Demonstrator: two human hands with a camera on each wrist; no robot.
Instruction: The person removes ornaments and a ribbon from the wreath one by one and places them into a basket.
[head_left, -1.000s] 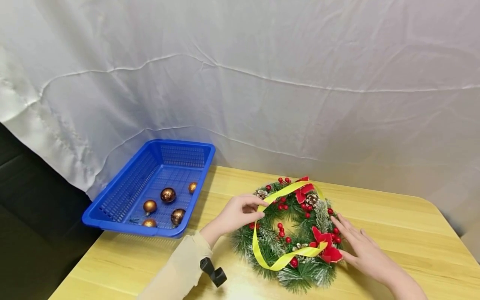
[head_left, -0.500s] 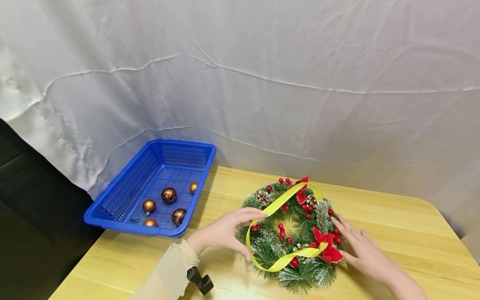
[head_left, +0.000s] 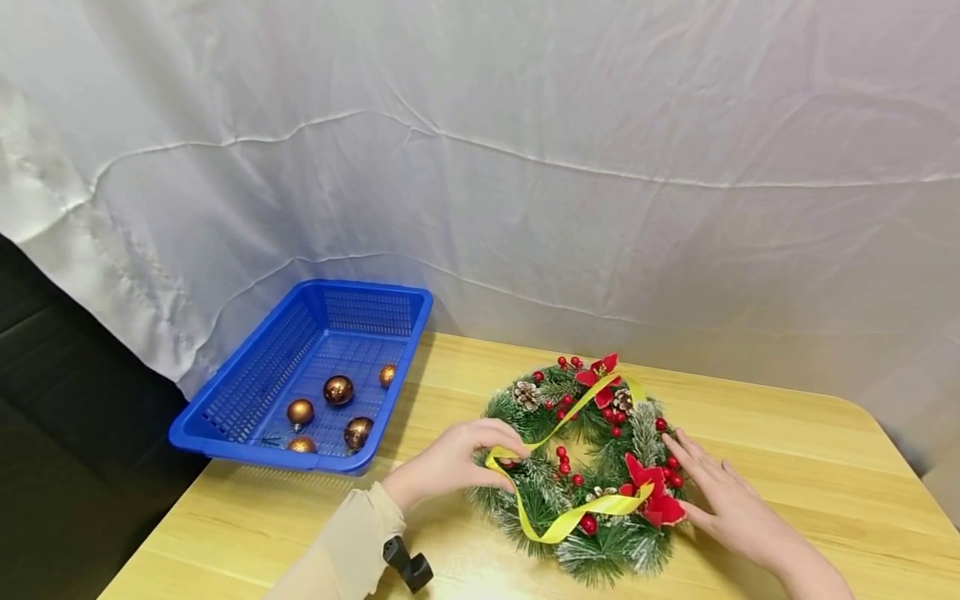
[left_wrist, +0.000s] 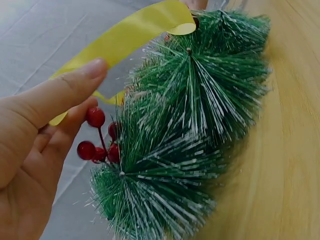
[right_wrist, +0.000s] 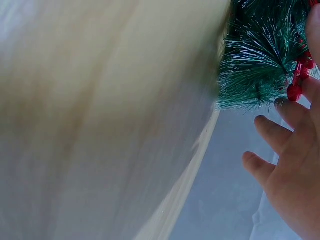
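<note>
A green, frosted Christmas wreath [head_left: 600, 554] lies on the table, decorated with red berries, pinecones and red flowers. Across its top runs a loose loop of yellow ribbon [head_left: 566, 523]. My left hand [head_left: 456, 463], at the wreath's left side, holds the ribbon in the bend between thumb and fingers. In the left wrist view the thumb crosses in front of the ribbon [left_wrist: 125, 40], beside a sprig of red berries [left_wrist: 95, 117]. My right hand [head_left: 723, 500] rests against the wreath's right side, fingers spread; the right wrist view has its fingertips beside green needles [right_wrist: 262, 62].
A blue plastic basket [head_left: 426, 312] stands to the left on the wooden table [head_left: 810, 450], with several copper-brown baubles [head_left: 338, 390] inside. A pale curtain [head_left: 525, 167] hangs behind the table. A black device [head_left: 408, 564] sits on the left wrist.
My left hand let its grip on the ribbon loosen, slid down and left, then drew its fingers in around the ribbon. The ribbon's left side now bends into the hand. The right hand stayed put.
</note>
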